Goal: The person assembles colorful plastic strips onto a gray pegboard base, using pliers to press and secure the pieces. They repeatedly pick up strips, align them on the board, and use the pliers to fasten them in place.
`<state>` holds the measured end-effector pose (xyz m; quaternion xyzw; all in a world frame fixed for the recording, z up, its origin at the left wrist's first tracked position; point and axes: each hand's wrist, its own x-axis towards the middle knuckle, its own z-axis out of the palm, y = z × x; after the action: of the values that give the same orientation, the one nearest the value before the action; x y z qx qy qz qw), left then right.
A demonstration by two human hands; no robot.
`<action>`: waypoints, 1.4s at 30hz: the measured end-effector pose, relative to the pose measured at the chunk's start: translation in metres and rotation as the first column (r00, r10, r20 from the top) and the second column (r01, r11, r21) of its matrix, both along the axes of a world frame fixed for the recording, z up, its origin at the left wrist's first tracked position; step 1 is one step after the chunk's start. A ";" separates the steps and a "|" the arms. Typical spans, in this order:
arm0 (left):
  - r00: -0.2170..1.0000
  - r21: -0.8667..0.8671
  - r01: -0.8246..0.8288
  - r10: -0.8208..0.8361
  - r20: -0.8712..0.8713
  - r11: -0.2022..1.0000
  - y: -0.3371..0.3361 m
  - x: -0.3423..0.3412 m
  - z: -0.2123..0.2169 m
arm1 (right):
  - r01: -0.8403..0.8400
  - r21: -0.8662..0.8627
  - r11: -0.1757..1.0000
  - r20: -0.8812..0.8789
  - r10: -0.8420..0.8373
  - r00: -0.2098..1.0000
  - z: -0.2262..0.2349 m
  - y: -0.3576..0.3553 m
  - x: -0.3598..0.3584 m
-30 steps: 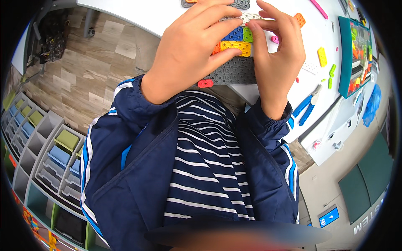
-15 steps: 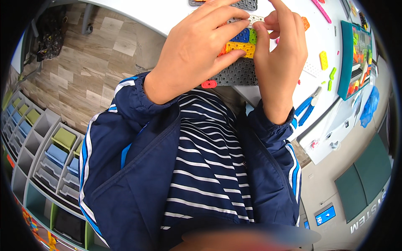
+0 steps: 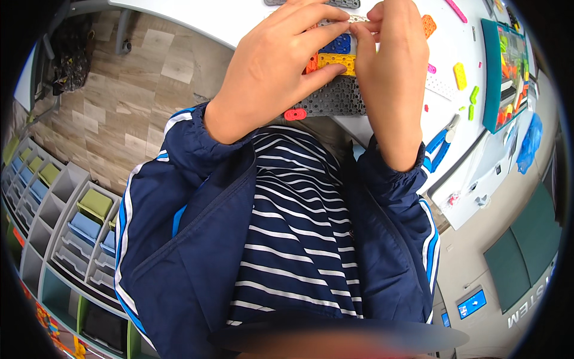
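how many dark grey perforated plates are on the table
2: the near plate under the yellow piece, the far plate beyond the left hand at the picture's top edge. Others may be hidden.

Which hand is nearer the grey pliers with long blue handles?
Right. The right hand is left of the pliers; the left hand is farther left, past the right one.

large white capital letters point(image 3: 524, 309) stand on the grey wall point(image 3: 457, 260) beside a dark green board point(image 3: 507, 272).
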<state>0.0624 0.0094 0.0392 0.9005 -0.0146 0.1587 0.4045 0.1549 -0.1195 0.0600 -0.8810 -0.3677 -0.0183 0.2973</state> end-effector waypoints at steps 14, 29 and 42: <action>0.999 0.074 -0.028 0.026 0.025 0.997 -0.004 0.004 0.001 | 0.394 -0.278 0.876 -0.079 -0.430 0.899 0.020 -0.142 -0.003; 0.982 0.196 0.091 -0.121 0.148 0.976 -0.011 0.024 -0.008 | 0.249 0.087 0.965 -0.209 -0.227 0.951 0.014 -0.121 -0.009; 0.993 0.178 0.038 -0.058 0.105 0.983 -0.008 0.020 -0.003 | 0.018 0.226 0.974 -0.140 0.014 0.990 -0.006 -0.077 -0.006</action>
<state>0.0824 0.0010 0.0361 0.9221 -0.0725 0.1961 0.3257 0.1493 -0.1967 0.0538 -0.8406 -0.3405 0.0017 0.4212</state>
